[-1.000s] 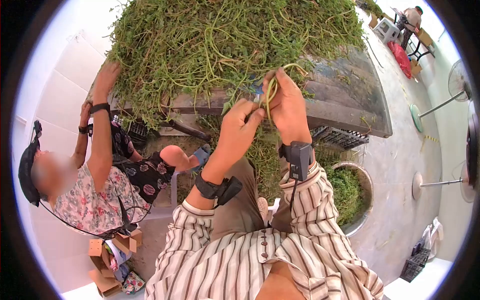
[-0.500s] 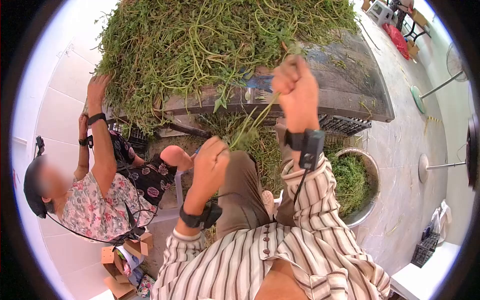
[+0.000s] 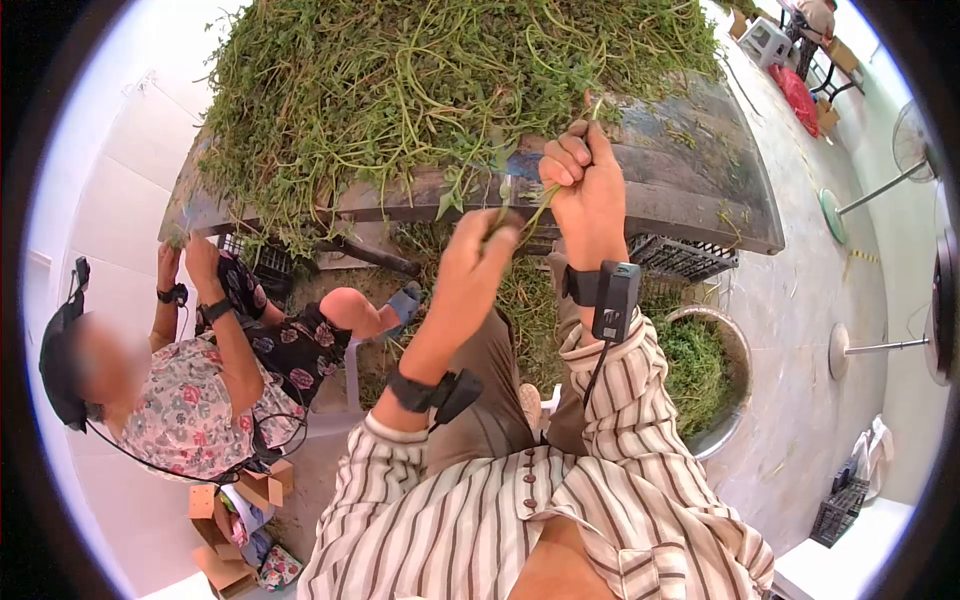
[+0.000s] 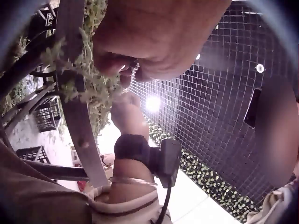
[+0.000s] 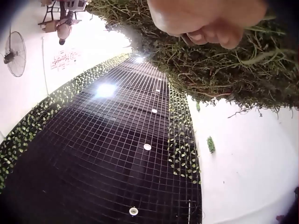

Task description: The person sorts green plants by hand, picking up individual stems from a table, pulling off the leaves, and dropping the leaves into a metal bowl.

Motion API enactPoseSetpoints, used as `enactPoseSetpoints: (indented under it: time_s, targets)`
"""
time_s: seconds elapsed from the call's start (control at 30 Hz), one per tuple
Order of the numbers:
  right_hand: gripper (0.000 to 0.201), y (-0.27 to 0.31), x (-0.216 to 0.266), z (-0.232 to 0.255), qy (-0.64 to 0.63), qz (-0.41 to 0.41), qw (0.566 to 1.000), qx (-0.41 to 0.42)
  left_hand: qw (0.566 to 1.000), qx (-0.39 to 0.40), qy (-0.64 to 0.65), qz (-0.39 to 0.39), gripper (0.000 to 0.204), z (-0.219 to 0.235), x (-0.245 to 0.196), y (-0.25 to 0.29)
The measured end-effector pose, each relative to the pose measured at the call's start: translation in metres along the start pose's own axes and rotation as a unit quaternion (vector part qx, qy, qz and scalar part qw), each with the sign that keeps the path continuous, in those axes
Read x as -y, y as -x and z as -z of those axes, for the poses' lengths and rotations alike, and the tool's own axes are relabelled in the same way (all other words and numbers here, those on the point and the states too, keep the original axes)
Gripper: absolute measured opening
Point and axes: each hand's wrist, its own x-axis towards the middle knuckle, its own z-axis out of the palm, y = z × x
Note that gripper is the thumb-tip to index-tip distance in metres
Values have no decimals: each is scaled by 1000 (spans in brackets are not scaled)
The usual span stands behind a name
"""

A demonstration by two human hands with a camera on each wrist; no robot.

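Green stems run between the two hands at the table's front edge. My right hand grips them with curled fingers, a short end sticking up above the thumb. My left hand is lower and to the left, its fingers bent by the lower part of the stems; its fingertips are blurred. Behind both hands a large heap of leafy stems covers much of the wooden table. In the left wrist view the left hand has thumb and finger close together. The right hand shows curled fingers in the right wrist view.
A person in a floral shirt sits at the left by the table. A round metal tub of greens stands at the right, near a black crate under the table. Fans stand far right; an open carton lies lower left.
The left hand drew down and away with stems half a second ago, then came back up near the right hand. The seated person's raised hand has dropped from the heap to the table edge.
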Motion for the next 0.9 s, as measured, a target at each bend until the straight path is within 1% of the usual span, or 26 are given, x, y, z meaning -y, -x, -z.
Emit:
enactPoseSetpoints:
  time_s: [0.03,0.07,0.13,0.17,0.2,0.3,0.37,0.4,0.43,0.47,0.5,0.53,0.6,0.63,0.67,0.7,0.73,0.8,0.83,0.87,0.9]
  targets:
    - [21,1,-2,-1,-11,-17,1000,-6,988,-7,-80,-129,20,-8,2,-6]
    - [21,2,-3,-2,-22,-33,999,-12,989,-8,-79,-127,20,-12,2,-6]
    - [20,4,-4,-1,-20,-34,999,-13,991,66,-113,-34,20,-18,-10,-8]
    - [20,4,-2,0,-5,-42,999,-4,990,59,-116,-51,17,-20,-11,-7]
    - [20,4,-1,1,8,-47,999,6,990,63,-117,-51,17,-17,-13,-6]
    - [20,4,7,1,34,-40,999,7,982,91,-155,-65,13,0,-16,3]
    - [21,2,8,0,42,-32,999,10,976,100,-167,-93,15,14,-18,20]
    - [21,1,9,0,50,-25,998,14,976,101,-168,-93,15,22,-17,30]
    - [21,1,11,-1,48,-24,998,14,979,108,-163,-56,14,30,-14,44]
    - [20,0,13,-2,53,-4,999,1,980,115,-158,-18,13,39,-10,58]
    - [20,0,15,-3,57,16,998,-12,980,116,-161,-18,13,48,-7,71]
    - [20,-3,19,-1,54,16,998,-12,978,108,-177,-27,13,58,-3,83]
    - [21,-7,32,-2,48,85,994,-46,976,96,-194,-35,13,79,-4,100]
    - [21,-7,39,-1,46,81,995,-45,987,14,-100,122,15,91,-5,108]
    - [20,-8,44,0,43,83,996,-11,959,-72,-3,273,17,101,-6,114]
    - [19,-9,41,0,38,83,996,25,971,-87,-21,223,23,108,-6,115]
    - [19,-9,31,-2,35,70,997,29,969,-101,-24,224,23,109,-10,113]
    - [19,1,4,-8,160,14,987,18,965,-127,39,227,24,101,-27,97]
    - [19,4,-11,-10,188,-21,982,22,964,-141,39,224,24,100,-24,88]
    - [19,10,-25,-15,188,-29,981,31,976,-116,63,170,24,100,-16,78]
    - [20,17,-38,-20,264,-58,961,53,986,-89,85,115,25,97,-13,69]
